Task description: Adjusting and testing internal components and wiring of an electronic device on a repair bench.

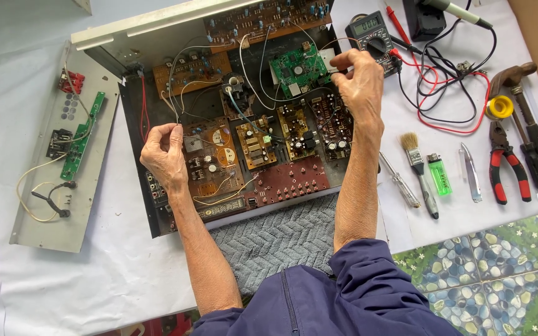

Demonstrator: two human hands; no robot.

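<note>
An opened amplifier case [133, 118] lay on the white-covered surface [119, 274], its floor packed with circuit boards. The left hand [165, 155] hovered over the left part of the case, its fingers [170, 132] pinched together on a thin white wire [175, 81] that looped up across the brown boards toward the back. The right hand [361, 84] was farther back and to the right, beside the green circuit board [294, 70], with its fingers [344, 61] closed on the end of another thin wire [322, 45]; what exactly it gripped there was too small to tell. Just behind that hand sat a multimeter [372, 32] with red and black leads [443, 106] curling off to the right. A grey knitted cloth [275, 239] lay under the front edge of the case. To the left rested the detached grey front panel [45, 186] with a narrow green board on it. On the right lay a screwdriver [400, 182], a small brush [420, 171], a green lighter [439, 175], tweezers [470, 171], red-handled pliers [505, 165], a hammer [527, 130] and a roll of solder [499, 107].
</note>
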